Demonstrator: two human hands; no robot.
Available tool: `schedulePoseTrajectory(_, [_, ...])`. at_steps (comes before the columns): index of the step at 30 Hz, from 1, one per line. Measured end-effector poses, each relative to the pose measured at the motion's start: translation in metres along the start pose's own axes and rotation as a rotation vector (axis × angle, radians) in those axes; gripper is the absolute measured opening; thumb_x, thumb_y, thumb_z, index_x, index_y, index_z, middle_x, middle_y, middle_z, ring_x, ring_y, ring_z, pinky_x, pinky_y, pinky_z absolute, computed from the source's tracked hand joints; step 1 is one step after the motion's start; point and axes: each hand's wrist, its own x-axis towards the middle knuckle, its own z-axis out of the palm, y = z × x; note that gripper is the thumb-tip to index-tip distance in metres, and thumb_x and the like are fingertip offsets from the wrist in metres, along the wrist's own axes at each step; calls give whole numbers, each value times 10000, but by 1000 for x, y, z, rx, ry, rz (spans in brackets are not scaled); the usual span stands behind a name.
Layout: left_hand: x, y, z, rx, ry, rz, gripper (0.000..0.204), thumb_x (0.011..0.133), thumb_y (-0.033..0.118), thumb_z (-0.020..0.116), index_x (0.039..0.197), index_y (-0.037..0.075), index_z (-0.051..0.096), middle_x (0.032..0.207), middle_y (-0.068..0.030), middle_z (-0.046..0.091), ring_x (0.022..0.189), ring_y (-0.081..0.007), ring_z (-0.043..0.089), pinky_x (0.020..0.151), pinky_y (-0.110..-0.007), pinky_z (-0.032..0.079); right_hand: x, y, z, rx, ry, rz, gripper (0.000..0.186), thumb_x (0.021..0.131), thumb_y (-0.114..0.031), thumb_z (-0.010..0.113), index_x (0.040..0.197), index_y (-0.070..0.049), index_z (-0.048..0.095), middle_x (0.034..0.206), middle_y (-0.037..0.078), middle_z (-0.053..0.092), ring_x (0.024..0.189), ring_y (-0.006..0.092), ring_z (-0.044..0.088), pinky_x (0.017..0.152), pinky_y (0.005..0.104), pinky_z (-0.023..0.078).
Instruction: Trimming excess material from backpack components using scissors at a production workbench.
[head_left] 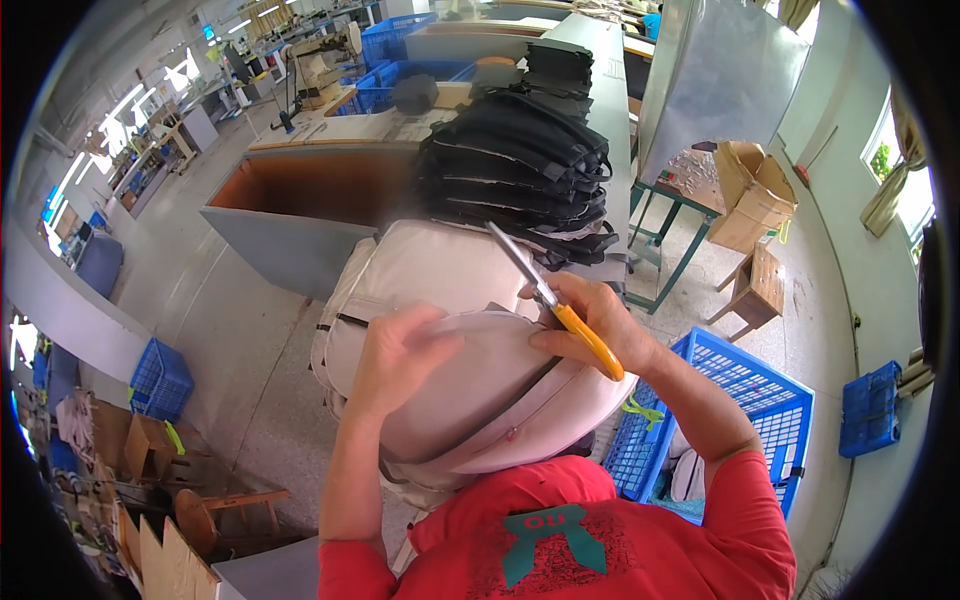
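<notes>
One pair of scissors [550,300] sits in the right hand [603,306], above the near part of a pale pink fabric bag [470,370]. Its long axis runs slantwise: the blade tips point away from the person and to the left, toward a stack of black fabric pieces [515,150], while the orange handles angle back toward the right forearm. The right fingers are clamped on the scissors, the thumb against the pale fabric; whether they also pinch its edge is hidden. The left hand [392,355] is blurred at the bag's left side, thumb and fingers apart; I cannot tell whether they touch the cloth.

Two pale bodies show, one behind the other, the nearer crossed by one dark strip [500,410]. The black layers overlap too much to count. At least five blue crates are visible, the nearest crate [750,375] just beside the right forearm. There is one cardboard box [750,195] and one wooden stool [757,283] at the right.

The long counter [605,110] runs away from the person, its right edge passing the stack. A grey bin [290,250] adjoins the stack's left side, and floor [255,370] stretches left of the bag.
</notes>
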Motion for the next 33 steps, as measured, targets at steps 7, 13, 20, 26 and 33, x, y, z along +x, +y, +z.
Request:
schedulePoseTrajectory(7, [-9,-17,6,-214,102,-17,139,680,40,689,801,27,624,671,50,577,633,-30,503,564,-203,407,-20,6,-29,-450,-94,-250,728,635,-376,788,1184,-32,457,908,125,551,830,275,563,724,365,446])
schedulePoseTrajectory(13, [-8,-15,10,-233,102,4,131,677,27,686,791,29,621,664,51,572,625,-23,494,554,-191,392,-25,13,-30,-599,-98,-288,721,605,-422,798,1145,-45,503,806,95,557,767,252,556,653,352,441])
schedulePoseTrajectory(20, [-9,-14,11,-192,106,3,118,682,18,679,781,31,616,648,54,567,611,-23,494,547,-192,391,-20,15,-30,-598,-120,-371,643,641,-389,780,1117,-41,524,758,79,566,709,242,554,600,344,429])
schedulePoseTrajectory(26, [-10,-9,13,-199,125,-2,111,691,16,677,778,26,609,637,46,567,598,-24,493,540,-189,385,-20,8,-31,-627,-106,-397,556,648,-353,781,1045,-43,547,745,83,573,678,243,555,577,350,428])
schedulePoseTrajectory(33, [-11,-5,16,-162,138,-1,127,683,17,699,762,20,600,609,46,538,580,-25,474,520,-198,373,-21,4,-37,-654,-104,-446,251,728,-113,680,928,-23,556,623,99,534,565,260,559,520,352,444])
